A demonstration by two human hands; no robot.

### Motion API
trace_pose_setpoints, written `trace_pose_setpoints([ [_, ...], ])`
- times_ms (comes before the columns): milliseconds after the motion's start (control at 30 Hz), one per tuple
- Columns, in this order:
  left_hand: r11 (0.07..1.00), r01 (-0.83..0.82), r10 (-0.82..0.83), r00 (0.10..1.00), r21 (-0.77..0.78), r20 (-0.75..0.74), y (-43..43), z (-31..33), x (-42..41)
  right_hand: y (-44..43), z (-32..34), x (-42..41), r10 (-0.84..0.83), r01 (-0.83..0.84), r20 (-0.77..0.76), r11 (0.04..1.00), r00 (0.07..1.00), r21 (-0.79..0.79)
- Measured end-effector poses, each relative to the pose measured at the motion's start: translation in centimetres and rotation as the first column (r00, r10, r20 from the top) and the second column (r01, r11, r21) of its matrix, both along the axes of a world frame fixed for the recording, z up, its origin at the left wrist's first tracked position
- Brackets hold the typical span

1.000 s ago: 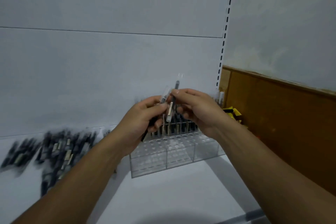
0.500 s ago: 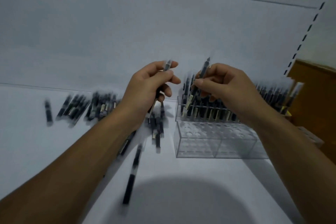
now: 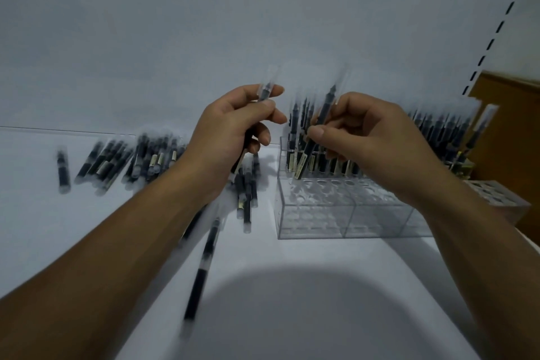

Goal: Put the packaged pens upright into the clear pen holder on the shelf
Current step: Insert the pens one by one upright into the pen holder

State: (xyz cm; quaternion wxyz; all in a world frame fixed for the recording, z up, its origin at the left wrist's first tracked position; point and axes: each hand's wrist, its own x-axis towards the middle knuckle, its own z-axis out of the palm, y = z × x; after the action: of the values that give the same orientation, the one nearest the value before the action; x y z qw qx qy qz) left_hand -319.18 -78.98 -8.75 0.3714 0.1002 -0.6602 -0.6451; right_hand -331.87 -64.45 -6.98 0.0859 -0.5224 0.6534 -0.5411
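Head view is showing the two hands, which were meeting over the clear pen holder (image 3: 336,213) a second ago, now working apart, each with its own packaged pen. The right hand (image 3: 371,137) is keeping its grip clamped, thumb against fingers, on one pen (image 3: 321,117). This pen is tilting, with its lower end just above the holder's left end, nearer the top plate than half a second ago. The left hand (image 3: 233,128) is waiting left of the holder with its grip closed on a second pen (image 3: 264,93), held roughly upright.

Standing pens (image 3: 438,131) are occupying the holder's back rows, while the front holes are showing empty. Loose pens (image 3: 131,161) are lying flat on the shelf (image 3: 292,286) well to the left of the holder, with a few more just beside its left wall.

Judgement: the pair has been split, and the right hand is lining up an insertion at the left end. The pen needs straightening before it drops. The left-hand pen would follow. Much stock is remaining outside the holder, so the task is far from complete. Motion blur is preventing any reading of the exact hole.
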Motion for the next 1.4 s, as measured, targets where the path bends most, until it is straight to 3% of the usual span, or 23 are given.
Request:
trace_pose_setpoints([
  [200,1.0,0.001,-0.001,1.0,0.006,0.01,-0.1,-0.1,0.1,-0.9,-1.7,0.6,0.005,0.08,-0.279,0.953,0.96,0.293],
  [667,0.996,0.074,-0.073,0.997,-0.054,0.021,0.8,-0.6,-0.2,-2.2,-2.5,-1.3,-0.057,0.099,-0.174,0.966,0.983,0.24],
  [867,0.994,0.059,-0.054,0.997,-0.092,0.056,1.2,-1.2,-0.5,-1.2,-2.0,-1.6,-0.12,0.171,-0.261,0.969,0.958,0.179],
  [1033,0.989,0.039,-0.027,0.996,-0.142,0.083,1.4,-1.2,-0.4,-0.2,-0.9,-0.7,-0.094,0.093,-0.002,0.994,0.996,-0.061],
  [1300,0.974,0.05,-0.037,0.997,-0.22,0.066,2.1,-1.4,-0.6,-0.6,-1.0,0.0,-0.007,0.036,0.209,0.991,0.978,-0.132],
  [1400,0.914,-0.121,0.163,0.984,-0.386,0.078,1.5,-1.4,-0.4,0.0,0.0,-0.7,0.003,0.074,0.357,0.976,0.934,-0.203],
])
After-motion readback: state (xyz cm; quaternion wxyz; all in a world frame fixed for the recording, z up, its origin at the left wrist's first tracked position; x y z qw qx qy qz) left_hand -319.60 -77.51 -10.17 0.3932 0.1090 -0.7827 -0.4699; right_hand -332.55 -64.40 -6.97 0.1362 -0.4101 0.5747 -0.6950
